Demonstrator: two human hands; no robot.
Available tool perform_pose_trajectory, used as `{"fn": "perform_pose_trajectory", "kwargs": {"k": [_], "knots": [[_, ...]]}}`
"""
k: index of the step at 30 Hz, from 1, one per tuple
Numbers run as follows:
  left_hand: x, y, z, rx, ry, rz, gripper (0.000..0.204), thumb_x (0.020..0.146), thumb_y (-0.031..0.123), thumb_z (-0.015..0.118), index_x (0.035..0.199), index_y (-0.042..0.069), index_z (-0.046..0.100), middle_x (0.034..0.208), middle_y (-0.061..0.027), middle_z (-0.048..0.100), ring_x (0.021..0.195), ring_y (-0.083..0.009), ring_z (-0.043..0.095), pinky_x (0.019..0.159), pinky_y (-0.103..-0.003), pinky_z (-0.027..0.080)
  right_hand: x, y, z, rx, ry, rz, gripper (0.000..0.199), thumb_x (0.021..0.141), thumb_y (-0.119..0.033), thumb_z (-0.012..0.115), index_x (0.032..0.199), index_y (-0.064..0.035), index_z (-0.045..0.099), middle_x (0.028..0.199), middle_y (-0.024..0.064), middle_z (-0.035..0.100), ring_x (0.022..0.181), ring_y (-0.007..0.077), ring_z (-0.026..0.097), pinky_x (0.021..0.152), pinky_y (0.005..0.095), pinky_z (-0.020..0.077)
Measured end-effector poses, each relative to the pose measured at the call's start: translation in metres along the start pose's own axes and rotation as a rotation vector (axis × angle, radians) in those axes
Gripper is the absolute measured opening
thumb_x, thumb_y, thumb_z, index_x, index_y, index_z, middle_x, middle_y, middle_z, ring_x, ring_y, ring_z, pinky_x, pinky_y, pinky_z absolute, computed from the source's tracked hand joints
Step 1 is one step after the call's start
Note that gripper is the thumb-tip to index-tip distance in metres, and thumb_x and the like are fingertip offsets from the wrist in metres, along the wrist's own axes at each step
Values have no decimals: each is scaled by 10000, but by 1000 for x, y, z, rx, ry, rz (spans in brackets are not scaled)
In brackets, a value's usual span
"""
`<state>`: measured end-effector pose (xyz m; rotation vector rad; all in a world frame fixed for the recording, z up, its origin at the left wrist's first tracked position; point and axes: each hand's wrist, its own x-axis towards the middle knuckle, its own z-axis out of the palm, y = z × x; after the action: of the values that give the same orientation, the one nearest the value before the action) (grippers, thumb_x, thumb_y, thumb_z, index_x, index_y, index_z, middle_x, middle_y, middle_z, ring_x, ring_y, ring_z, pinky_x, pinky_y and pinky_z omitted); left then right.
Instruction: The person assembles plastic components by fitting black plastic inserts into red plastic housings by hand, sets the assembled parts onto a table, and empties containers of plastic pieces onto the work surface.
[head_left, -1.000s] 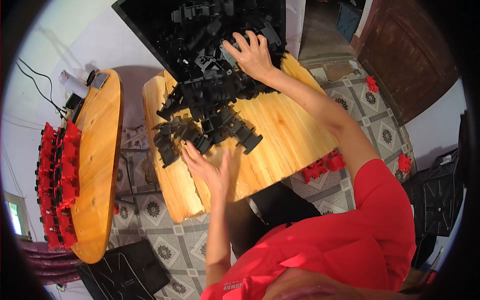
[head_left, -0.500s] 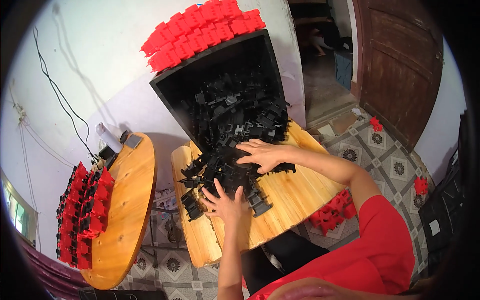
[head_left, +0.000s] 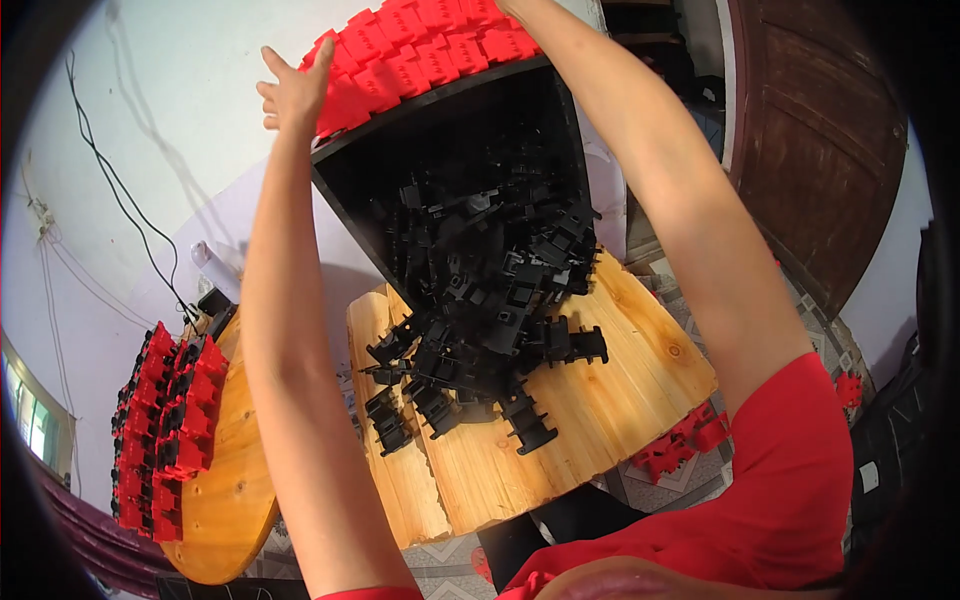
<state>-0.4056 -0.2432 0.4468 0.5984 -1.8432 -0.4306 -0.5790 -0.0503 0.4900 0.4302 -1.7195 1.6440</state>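
Holding both arms (head_left: pixel 690 190) out over a wooden table (head_left: pixel 600 420) strewn with black plastic parts (head_left: pixel 525 420), past a black bin (head_left: pixel 440 110), up to rows of red parts (head_left: pixel 410 70) above its upper edge. Holding the left hand (head_left: pixel 297 95) splayed wide at their left end. Showing just a sliver of the right hand (head_left: pixel 510 4); cannot tell its grip.

a spread left hand (head_left: pixel 293 92) and cropped right hand (head_left: pixel 512 5) flank red plastic parts (head_left: pixel 405 62) above a black bin (head_left: pixel 432 102).
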Motion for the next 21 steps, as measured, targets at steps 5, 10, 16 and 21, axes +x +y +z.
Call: {"fn": "perform_pose_trajectory", "kwargs": {"k": [5, 10, 16, 21], "knots": [[63, -6, 24, 53, -255, -14, 1047, 744, 679, 651, 1545, 211, 167, 1540, -228, 196, 1368, -450, 285, 1090, -578, 262, 73, 42, 64, 134, -234, 38, 531, 823, -370, 705, 1129, 56, 623, 1075, 210, 675, 970, 341, 648, 849, 427, 516], [38, 6, 22, -109, -283, -53, 955, 764, 534, 734, 1516, 167, 275, 1496, -236, 230, 1342, -454, 326, 1054, -521, 387, 88, 56, 79, 603, -239, 156, 262, 802, -172, 705, 957, 36, 661, 963, 146, 681, 873, 284, 634, 741, 402, 522], [15, 20, -16, -596, -165, 144, 797, 752, 389, 816, 1366, 28, 459, 1356, -271, 348, 1305, -408, 345, 1020, -456, 415, 23, 23, 1, 1055, -226, -214, 166, 774, -47, 670, 937, -20, 656, 928, 73, 643, 857, 193, 597, 785, 322, 479], [-142, 26, -109, -391, 396, 412, 839, 806, 421, 770, 1461, 95, 360, 1471, -194, 297, 1311, -348, 367, 1098, -470, 323, -110, 6, -79, 1319, -457, -108, 244, 936, -151, 612, 1112, 17, 617, 1121, 104, 655, 1081, 190, 583, 971, 327, 427]]}}
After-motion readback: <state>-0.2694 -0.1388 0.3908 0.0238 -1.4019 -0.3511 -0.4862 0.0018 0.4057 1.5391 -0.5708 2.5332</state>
